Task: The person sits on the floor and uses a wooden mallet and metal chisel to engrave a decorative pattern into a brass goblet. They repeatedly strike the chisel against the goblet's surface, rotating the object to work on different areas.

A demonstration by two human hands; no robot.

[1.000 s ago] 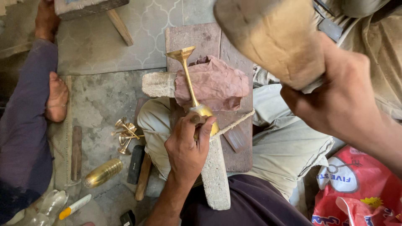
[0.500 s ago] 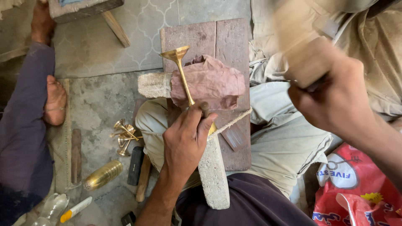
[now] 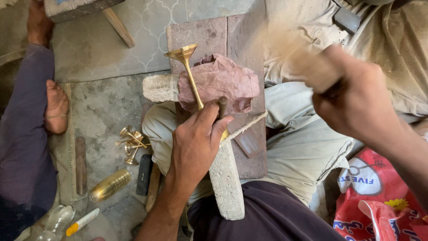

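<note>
My left hand grips a slim brass stem with a flared cup end and a short dark rod beside it. The stem lies across a crumpled pinkish cloth on a reddish wooden board over my lap. My right hand is closed around the handle of a wooden mallet, which is blurred and hangs above and to the right of the cloth. A pale stone block lies under my left wrist.
Several small brass flared pieces and a brass cylinder lie on the floor at left, with a black block and a white tube. Another person's foot rests at far left. A red bag sits at lower right.
The mallet has swung down from high in front of the camera toward the cloth and now blurs. My left hand keeps its grip on the brass stem.
</note>
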